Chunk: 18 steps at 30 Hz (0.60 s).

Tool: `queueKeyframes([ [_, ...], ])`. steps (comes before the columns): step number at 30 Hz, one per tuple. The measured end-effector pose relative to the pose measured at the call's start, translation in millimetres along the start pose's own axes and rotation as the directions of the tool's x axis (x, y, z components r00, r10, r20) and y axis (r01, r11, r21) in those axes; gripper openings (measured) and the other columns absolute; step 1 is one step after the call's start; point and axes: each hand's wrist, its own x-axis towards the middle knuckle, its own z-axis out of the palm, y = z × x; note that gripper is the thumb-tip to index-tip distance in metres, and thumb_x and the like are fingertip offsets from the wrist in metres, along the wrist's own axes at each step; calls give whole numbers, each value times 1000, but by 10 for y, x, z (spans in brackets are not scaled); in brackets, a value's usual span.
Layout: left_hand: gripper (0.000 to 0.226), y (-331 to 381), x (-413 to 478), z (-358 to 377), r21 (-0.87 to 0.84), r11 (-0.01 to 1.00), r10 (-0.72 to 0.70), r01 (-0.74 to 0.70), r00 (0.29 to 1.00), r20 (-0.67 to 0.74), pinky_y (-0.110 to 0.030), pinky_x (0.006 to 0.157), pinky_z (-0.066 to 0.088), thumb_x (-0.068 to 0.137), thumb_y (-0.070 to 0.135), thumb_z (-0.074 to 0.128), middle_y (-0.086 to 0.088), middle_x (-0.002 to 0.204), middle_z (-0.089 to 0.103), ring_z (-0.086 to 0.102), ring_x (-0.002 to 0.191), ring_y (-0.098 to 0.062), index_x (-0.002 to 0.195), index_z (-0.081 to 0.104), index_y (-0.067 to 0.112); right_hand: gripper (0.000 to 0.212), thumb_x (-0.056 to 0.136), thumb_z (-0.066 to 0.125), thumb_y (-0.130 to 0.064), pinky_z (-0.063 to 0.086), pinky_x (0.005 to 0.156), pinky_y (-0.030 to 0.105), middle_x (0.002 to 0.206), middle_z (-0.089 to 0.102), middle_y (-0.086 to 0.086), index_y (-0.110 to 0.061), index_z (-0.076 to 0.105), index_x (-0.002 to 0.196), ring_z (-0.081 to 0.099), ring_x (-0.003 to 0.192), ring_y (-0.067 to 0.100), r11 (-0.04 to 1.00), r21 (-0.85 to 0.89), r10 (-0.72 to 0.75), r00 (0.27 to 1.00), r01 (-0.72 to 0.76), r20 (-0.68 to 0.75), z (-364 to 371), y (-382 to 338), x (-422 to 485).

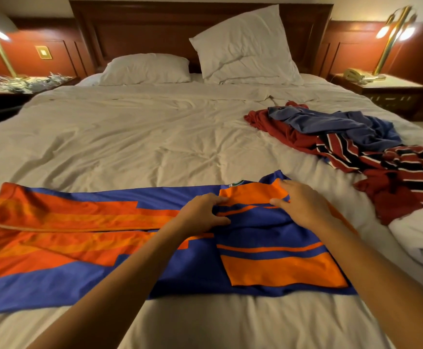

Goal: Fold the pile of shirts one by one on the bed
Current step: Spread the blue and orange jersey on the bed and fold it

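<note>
Blue-and-orange shirt [255, 238]: spread flat on the near part of the bed [142, 137]. Long axis runs left to right across the view.
Left hand [202, 212]: on the shirt, right of its middle. Fingers curled, pinching a ridge of blue cloth.
Right hand [303, 205]: just beside the left hand, not touching it. Fingers lie over an orange panel at the shirt's far right corner, thumb at the panel's edge; reads as a pinch on the same shirt.
Key relation: both hands sit at the right end. Most of the cloth trails off to the left of the left hand, so that hand is nearer the long free end.
Step (judged): tucking in or squaring the upper right panel; the body is not yet folded over.
Next move (judged): the left end must come rightward along the long axis, a left-hand reach.
Pile of shirts [343, 137]: red, blue and striped, crumpled, beyond and to the right of the right hand. Near the shirt's right end; contact cannot be told.
Risk (judged): slack sheet may drag and wrinkle the fold.
</note>
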Motion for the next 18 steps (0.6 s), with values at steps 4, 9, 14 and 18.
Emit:
queueKeyframes([
  [4, 54, 74, 50, -5, -324, 943, -76, 72, 997, 0, -22, 78, 51, 86, 32, 76, 4, 123, 58, 60, 105, -17, 135, 53, 24, 46, 95, 63, -39, 48, 94, 35, 135, 57, 2, -23, 56, 138, 57, 117, 22, 997, 67, -48, 998, 46, 27, 38, -89, -15],
  [9, 30, 10, 154, -33, -404, 909, -182, 106, 971, -153, -13, 56, 48, 88, 16, 75, -3, 104, 67, 65, 90, -19, 117, 67, 18, 33, 97, 58, -42, 47, 95, 48, 123, 65, 4, -26, 66, 125, 57, 115, 30, 998, 12, 65, 995, -64, -73, 89, -106, 42],
  [14, 13, -86, 123, 37, -148, 983, -138, 105, 964, -229, -26, 71, 50, 92, 25, 70, 2, 84, 71, 63, 74, -10, 93, 77, 14, 40, 101, 45, -48, 34, 101, 52, 135, 49, 10, -26, 57, 132, 41, 125, 34, 950, -192, 230, 968, -245, -98, 175, -128, 259],
  [18, 39, -333, 160, 102, 124, 989, -26, 77, 930, -367, -35, 101, 36, 96, 55, 50, 5, 124, 57, 49, 118, -15, 123, 63, 30, 43, 100, 46, -47, 35, 100, 51, 130, 54, 14, -16, 59, 127, 46, 122, 37, 949, -55, 298, 940, -310, -168, 232, -112, 530],
])
